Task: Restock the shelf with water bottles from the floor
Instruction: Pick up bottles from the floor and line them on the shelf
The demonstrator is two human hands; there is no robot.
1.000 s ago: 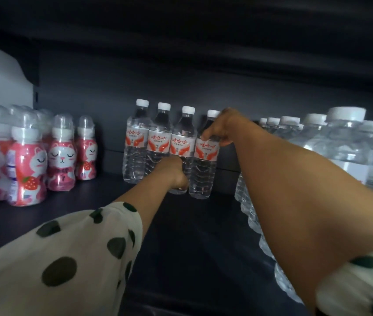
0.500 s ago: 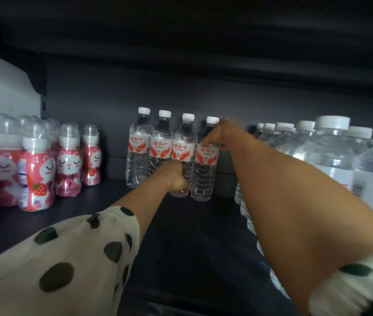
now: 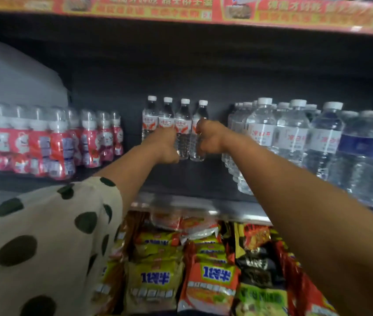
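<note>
Both hands (image 3: 167, 144) (image 3: 208, 139) gripping small water bottles (image 3: 182, 131), lower bottles hidden, labels blurred

water bottles (image 3: 174, 128) mid-shelf (image 3: 203, 181); noodle packets (image 3: 208, 277) below

Cream sleeve (image 3: 44, 236), seemingly dark-green polka dots.

- Two noodle packs on the lower shelf carry "1袋半" in blue: a yellow pack (image 3: 156, 278) and an orange pack (image 3: 213, 275).
- The red banner (image 3: 181, 8) on the upper shelf edge has yellow Chinese print, too blurred to read.
- The small water bottles (image 3: 174, 124) wear white labels with red characters, not legible.
- The larger bottles (image 3: 294, 135) to the right have white labels with red characters, blurred.
- The pink bottles (image 3: 55, 142) show a cartoon cat face; no readable text.
</note>
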